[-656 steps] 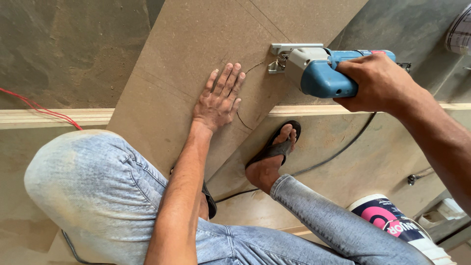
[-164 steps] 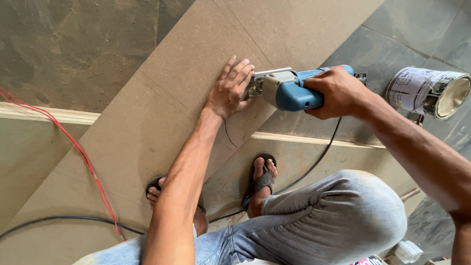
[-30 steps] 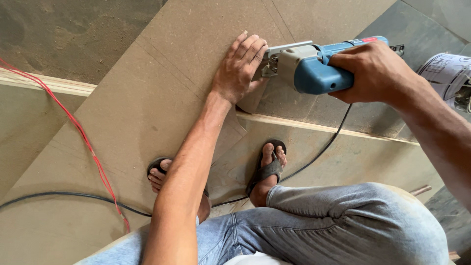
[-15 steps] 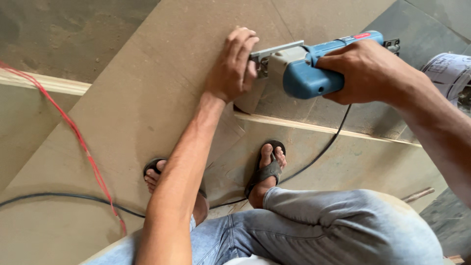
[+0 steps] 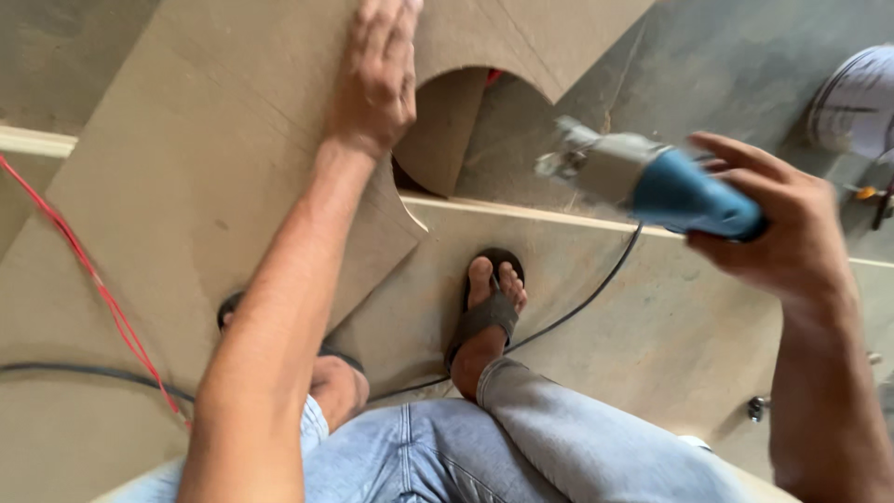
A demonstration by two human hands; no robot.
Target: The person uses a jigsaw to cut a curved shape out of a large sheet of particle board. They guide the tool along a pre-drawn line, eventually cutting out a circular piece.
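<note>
My left hand [image 5: 380, 74] presses flat, fingers spread, on a large tan fibreboard panel [image 5: 214, 186] beside a curved cut-out in its edge. A loose rounded offcut [image 5: 445, 130] tilts down inside that cut-out. My right hand [image 5: 778, 233] grips a blue and grey electric jigsaw [image 5: 652, 177], held in the air to the right of the panel and off the wood. Its black cord [image 5: 577, 307] runs down past my sandalled foot [image 5: 484, 317].
A white paint bucket [image 5: 857, 102] lies at the top right. A red wire [image 5: 88, 279] and a black cable [image 5: 56, 371] cross the boards on the left. A pale wooden batten [image 5: 596, 216] runs under the panel. My jeans-clad knees [image 5: 521, 447] fill the bottom.
The jigsaw has lifted off the panel and swung right. A curved piece has come free and dropped, leaving an arched gap. My left hand slid up the panel.
</note>
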